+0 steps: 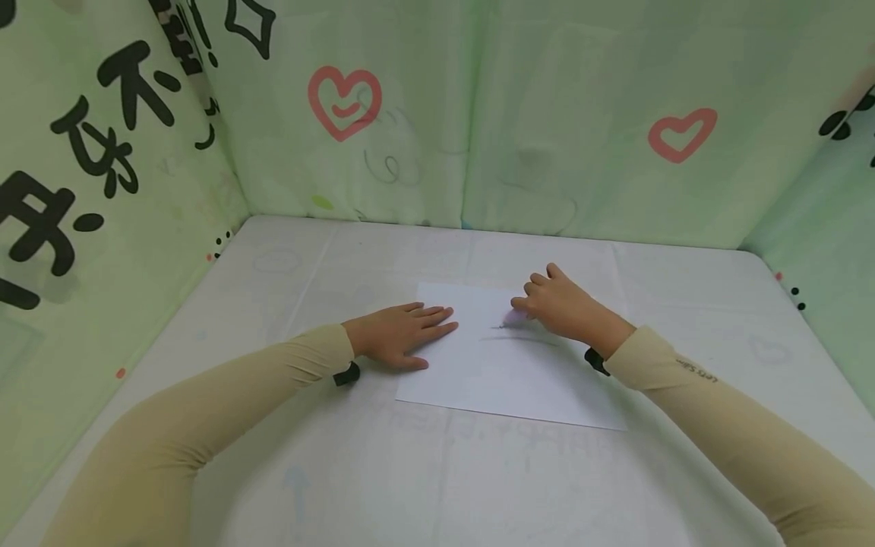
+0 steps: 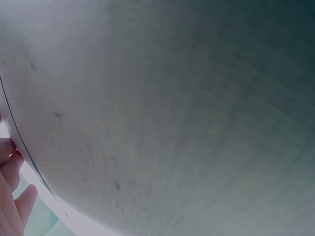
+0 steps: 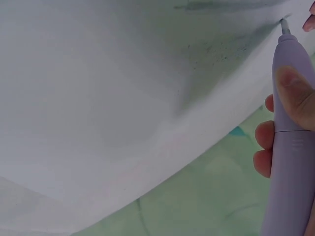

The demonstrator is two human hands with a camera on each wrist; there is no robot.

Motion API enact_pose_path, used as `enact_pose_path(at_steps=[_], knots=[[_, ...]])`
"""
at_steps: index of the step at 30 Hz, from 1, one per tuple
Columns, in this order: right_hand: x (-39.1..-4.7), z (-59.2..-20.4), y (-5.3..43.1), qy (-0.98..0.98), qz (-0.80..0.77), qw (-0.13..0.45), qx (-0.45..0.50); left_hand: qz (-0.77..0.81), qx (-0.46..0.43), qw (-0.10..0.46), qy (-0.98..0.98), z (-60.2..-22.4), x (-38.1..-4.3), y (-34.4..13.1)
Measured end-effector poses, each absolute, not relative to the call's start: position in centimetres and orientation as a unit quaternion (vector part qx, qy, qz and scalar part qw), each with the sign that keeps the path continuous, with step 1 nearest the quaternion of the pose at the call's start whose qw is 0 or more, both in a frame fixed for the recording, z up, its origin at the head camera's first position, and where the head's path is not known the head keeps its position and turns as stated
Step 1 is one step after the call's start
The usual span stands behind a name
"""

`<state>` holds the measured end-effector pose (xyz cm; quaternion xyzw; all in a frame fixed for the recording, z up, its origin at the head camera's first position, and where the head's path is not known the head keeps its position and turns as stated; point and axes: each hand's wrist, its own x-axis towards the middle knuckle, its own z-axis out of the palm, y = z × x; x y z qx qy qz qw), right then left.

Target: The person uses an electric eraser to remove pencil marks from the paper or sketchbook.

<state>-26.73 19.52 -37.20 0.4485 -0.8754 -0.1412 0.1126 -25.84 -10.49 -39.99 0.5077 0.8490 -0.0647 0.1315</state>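
A sheet of white paper [image 1: 451, 384] lies on the table, with thin grey pencil lines [image 1: 522, 339] across its middle. My right hand [image 1: 567, 308] grips a lavender electric eraser [image 3: 290, 182], thumb on one side and fingers curled round the other. In the right wrist view its narrow tip [image 3: 285, 25] meets the paper beside a smudged grey line [image 3: 221, 6]. Small dark crumbs [image 3: 216, 56] are scattered nearby. My left hand [image 1: 403, 334] rests flat with fingers spread, over the left part of the sheet. The left wrist view mostly shows a shaded pale surface.
A white cloth-covered table [image 1: 328, 456] surrounds the paper. Green curtains [image 1: 547, 152] printed with hearts and dark characters hang behind it and at both sides. Dark wrist cameras sit under both cuffs.
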Motion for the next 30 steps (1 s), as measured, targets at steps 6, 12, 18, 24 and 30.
enact_pose_path(at_steps=[6, 12, 18, 24, 30], knots=[[-26.83, -37.28, 19.39, -0.875, -0.151, 0.111, 0.445, -0.069, 0.507, 0.133, 0.849, -40.04, -25.88, -10.47], [-26.87, -37.34, 19.36, -0.875, -0.149, 0.107, 0.447, -0.07, 0.506, 0.134, 0.849, -39.99, -25.84, -10.44], [-26.91, -37.19, 19.36, -0.88, -0.156, 0.101, 0.437, -0.066, 0.505, 0.137, 0.85, -39.95, -25.82, -10.44], [-26.92, -37.17, 19.37, -0.877, -0.155, 0.104, 0.444, -0.075, 0.501, 0.136, 0.852, -40.03, -25.94, -10.4], [-26.97, -37.17, 19.44, -0.879, -0.155, 0.098, 0.441, -0.071, 0.501, 0.138, 0.851, -40.09, -26.0, -10.41]])
